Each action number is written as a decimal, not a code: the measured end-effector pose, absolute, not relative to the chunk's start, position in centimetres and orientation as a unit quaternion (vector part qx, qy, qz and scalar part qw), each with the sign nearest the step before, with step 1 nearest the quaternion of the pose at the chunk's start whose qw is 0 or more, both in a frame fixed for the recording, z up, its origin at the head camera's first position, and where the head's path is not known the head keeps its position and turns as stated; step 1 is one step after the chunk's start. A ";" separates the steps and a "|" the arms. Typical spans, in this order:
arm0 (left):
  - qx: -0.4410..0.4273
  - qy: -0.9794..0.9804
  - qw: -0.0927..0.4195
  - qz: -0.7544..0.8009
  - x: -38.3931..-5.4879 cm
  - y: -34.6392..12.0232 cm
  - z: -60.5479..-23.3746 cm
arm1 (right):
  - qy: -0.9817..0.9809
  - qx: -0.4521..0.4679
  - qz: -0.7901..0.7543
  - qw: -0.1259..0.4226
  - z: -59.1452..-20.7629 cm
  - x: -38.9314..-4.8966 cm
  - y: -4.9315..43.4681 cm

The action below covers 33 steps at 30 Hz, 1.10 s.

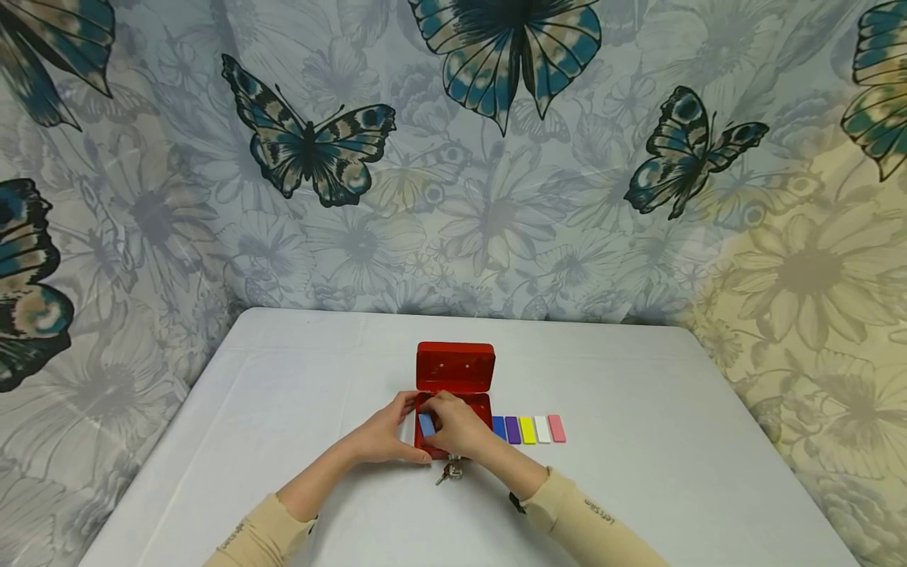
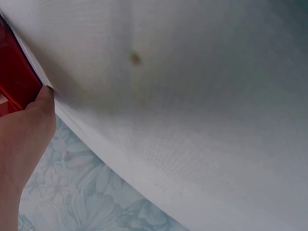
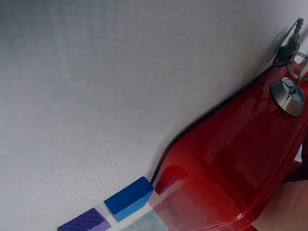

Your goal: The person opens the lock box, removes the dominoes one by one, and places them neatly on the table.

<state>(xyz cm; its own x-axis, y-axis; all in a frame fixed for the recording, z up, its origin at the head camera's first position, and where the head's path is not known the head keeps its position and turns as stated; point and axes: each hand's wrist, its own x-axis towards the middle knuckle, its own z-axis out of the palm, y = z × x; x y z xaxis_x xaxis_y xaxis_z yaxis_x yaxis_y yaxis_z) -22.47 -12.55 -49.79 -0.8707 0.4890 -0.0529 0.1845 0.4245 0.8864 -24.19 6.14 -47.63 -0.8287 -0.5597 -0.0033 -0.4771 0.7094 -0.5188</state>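
A red metal cash box (image 1: 455, 368) stands on the table with its lid raised at the back. My left hand (image 1: 383, 433) grips the box's left side, thumb at the front corner and fingers toward the back. Inside the box, my right hand (image 1: 459, 425) pinches a light blue rectangular block (image 1: 426, 424) near the left wall. The right wrist view shows the lock (image 3: 288, 96) on the front of the box, where keys (image 1: 451, 471) hang from a ring. Most of the box's inside is hidden behind the right hand.
Right of the box, a row of blocks lies on the white table (image 1: 638, 488): blue (image 1: 499, 428), purple (image 1: 513, 430), yellow (image 1: 527, 430), white (image 1: 542, 429) and pink (image 1: 557, 428). The blue one lies close against the box. Behind the table hangs a butterfly-patterned cloth (image 1: 496, 205).
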 end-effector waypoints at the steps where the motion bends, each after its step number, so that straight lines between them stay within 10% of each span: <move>1: 0.202 0.830 0.154 0.497 -22.5 -12.6 -49.8 | 0.920 -0.283 -0.258 0.080 -47.6 -24.2 6.2; 33: 0.180 0.844 0.159 0.480 -22.4 -12.4 -49.8 | 0.857 -0.190 -0.450 0.165 -46.8 -23.8 10.0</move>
